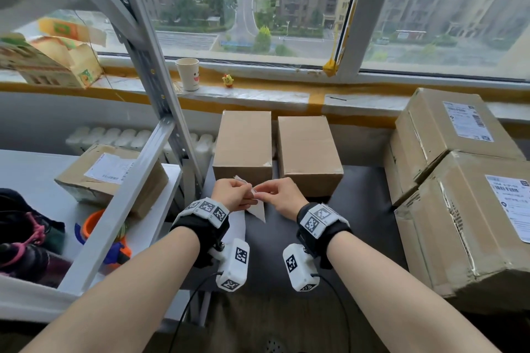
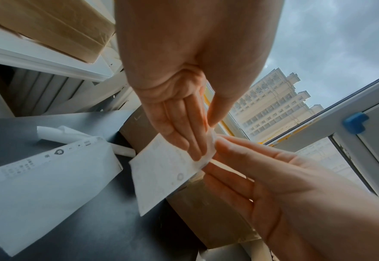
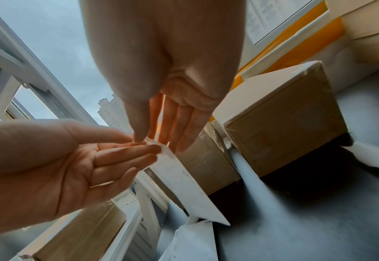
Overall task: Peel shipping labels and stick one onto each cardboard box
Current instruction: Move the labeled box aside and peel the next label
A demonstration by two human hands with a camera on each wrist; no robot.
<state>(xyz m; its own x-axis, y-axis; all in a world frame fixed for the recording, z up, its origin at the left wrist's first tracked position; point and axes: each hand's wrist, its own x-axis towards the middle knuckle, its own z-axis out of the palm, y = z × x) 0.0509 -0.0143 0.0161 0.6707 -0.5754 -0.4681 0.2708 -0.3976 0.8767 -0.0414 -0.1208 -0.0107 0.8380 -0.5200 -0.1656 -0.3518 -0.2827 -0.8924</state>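
Both grips meet on one corner of a white shipping label (image 1: 257, 207). The left hand (image 1: 233, 194) pinches that corner between thumb and fingertips, its other fingers lying nearly straight along the paper; the right hand (image 1: 282, 195) nips the same corner between thumb and forefinger, the remaining fingers loosely spread. The label is held in the air just above the dark desk (image 1: 355, 209), in front of two plain cardboard boxes (image 1: 308, 149) that stand side by side. Its long axis slopes down from the pinched corner toward the person, ending in a free pointed corner.

A further strip of printed labels (image 2: 45, 178) lies flat on the desk under the left wrist. To the right stand two larger stacked cartons (image 1: 459, 209), each already bearing a label. On a white shelf (image 1: 34, 169) to the left sits another labelled box (image 1: 111, 178). Beyond the desk runs a windowsill (image 1: 258, 92) with a paper cup (image 1: 187, 74) and a small yellow figurine (image 1: 227, 80), and the window looks out on apartment blocks.

The left wrist view shows faint print on the label's underside and crumpled backing paper (image 2: 59, 134) behind the strip, both hidden from the head view. The right wrist view shows the label edge-on, hanging in front of the plain boxes.
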